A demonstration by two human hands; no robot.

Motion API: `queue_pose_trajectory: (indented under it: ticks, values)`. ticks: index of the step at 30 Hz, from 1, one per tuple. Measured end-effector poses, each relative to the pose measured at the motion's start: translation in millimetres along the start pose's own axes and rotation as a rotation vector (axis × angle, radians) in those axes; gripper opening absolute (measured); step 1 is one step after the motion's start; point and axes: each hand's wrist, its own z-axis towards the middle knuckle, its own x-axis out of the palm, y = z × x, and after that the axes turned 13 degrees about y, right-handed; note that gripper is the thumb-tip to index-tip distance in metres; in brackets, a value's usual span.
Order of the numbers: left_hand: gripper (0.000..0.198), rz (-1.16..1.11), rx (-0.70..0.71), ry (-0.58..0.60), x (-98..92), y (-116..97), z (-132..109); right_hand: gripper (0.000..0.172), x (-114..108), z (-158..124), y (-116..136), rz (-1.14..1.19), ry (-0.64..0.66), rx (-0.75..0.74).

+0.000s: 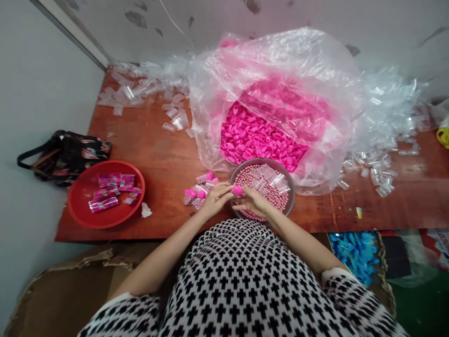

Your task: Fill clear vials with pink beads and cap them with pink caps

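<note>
The fingers of the left hand [215,200] are bent and drawn close together, their tips against one bright pink cap [237,190]; the fingers of the right hand [257,202] meet it from the other side, the lower ones loosely apart. The cap sits between the two sets of fingertips, above the left edge of one grey bowl [292,188]. That bowl holds pink beads [245,178], beyond counting, and several clear tubes [277,182]. Just beside the left hand on the tabletop [157,159] lies a cluster of filled tubes [201,179], at least four with pink tops. Behind the grey bowl, one plastic bag [315,51] holds a heap of pink pieces [259,138], too many to count. Well to the left, one red bowl [80,201] carries about five packets [106,193], near one handbag [84,150].
</note>
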Motion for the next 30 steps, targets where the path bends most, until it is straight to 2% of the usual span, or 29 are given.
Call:
queue_pose_trajectory:
  ticks: [3,6,8,12,15,17,19,22,26,30]
  values:
    - [0.031,0.116,-0.099,-0.082,-29.1,24.2,-15.7,0.039,-8.8,6.6,1.4,-0.038,-0.049,-0.029]
    - [0.031,0.239,-0.156,-0.144,-46.1,36.3,-5.9,0.034,-20.5,6.5,4.7,-0.088,-0.101,-0.038]
    - [0.031,0.286,-0.159,-0.152,-48.2,38.4,19.4,0.033,-27.3,5.1,6.2,-0.124,-0.127,-0.035]
    - [0.029,0.298,-0.137,-0.132,-41.8,37.7,91.3,0.034,-37.8,0.2,7.2,-0.211,-0.181,-0.052]
    - [0.025,0.368,-0.145,-0.119,-32.3,33.2,127.7,0.034,-47.6,-9.3,6.6,-0.313,-0.223,-0.063]
    - [0.023,0.41,-0.094,0.027,-20.3,26.3,134.8,0.033,-56.8,-18.7,5.2,-0.372,-0.245,-0.049]
    - [0.022,0.471,-0.06,0.221,-3.2,16.8,132.6,0.034,-67.2,-28.3,2.8,-0.403,-0.283,-0.036]
    - [0.026,0.606,-0.113,0.403,27.4,4.0,128.2,0.037,-81.2,-39.2,-2.2,-0.404,-0.362,-0.044]
    - [0.034,0.695,-0.184,0.456,59.3,-0.8,141.9,0.036,-91.1,-44.5,-8.5,-0.456,-0.379,-0.053]
    - [0.027,0.683,-0.208,0.493,65.9,1.9,157.1,0.035,-94.8,-41.3,-8.0,-0.665,-0.384,-0.088]
